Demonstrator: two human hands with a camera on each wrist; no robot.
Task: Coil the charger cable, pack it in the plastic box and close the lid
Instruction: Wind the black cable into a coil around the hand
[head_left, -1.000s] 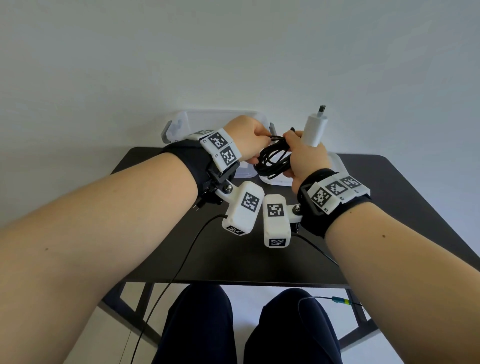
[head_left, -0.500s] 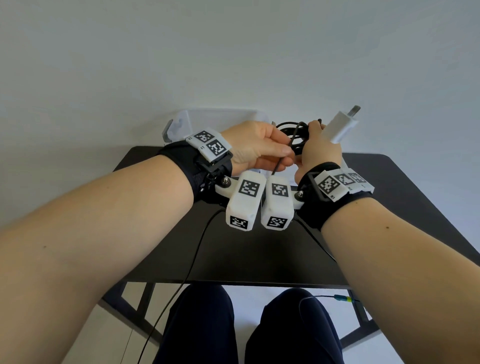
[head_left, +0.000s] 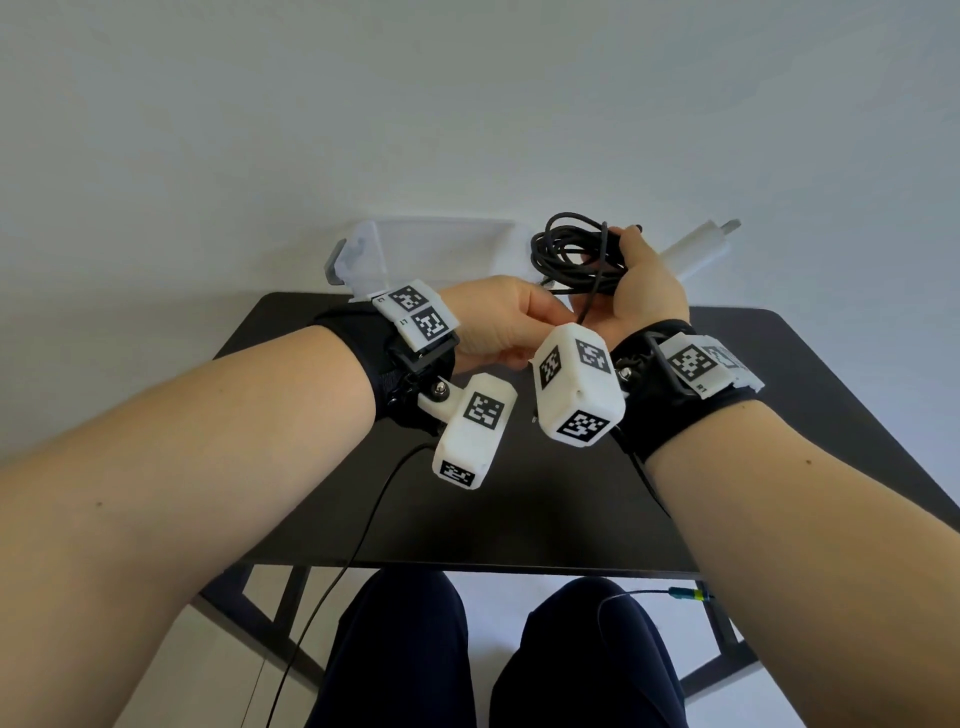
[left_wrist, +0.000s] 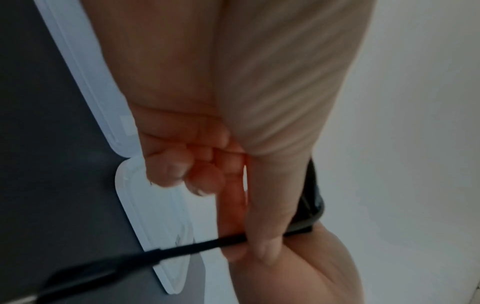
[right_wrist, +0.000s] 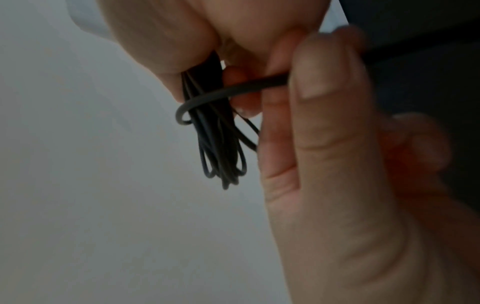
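Observation:
My right hand (head_left: 647, 291) grips the black charger cable (head_left: 569, 254), wound into a bundle of several loops and held up above the table. The white charger plug (head_left: 693, 249) sticks out to the right of that hand. My left hand (head_left: 498, 322) sits lower left and pinches a loose strand (left_wrist: 202, 245) between thumb and finger. In the right wrist view this strand (right_wrist: 233, 88) crosses around the bundle (right_wrist: 218, 144) behind my thumb (right_wrist: 324, 115). The translucent plastic box (head_left: 431, 249) stands open at the table's far edge. Its white lid (left_wrist: 155, 205) lies flat beside it.
The black table (head_left: 519, 509) stands against a pale wall. A thin black cord (head_left: 363, 530) from my left wrist camera hangs over the front edge. My knees (head_left: 405, 649) are below the table.
My right hand has lifted the bundle up and to the right, tipping the plug sideways. My left hand has drawn the loose strand down and away from the coil.

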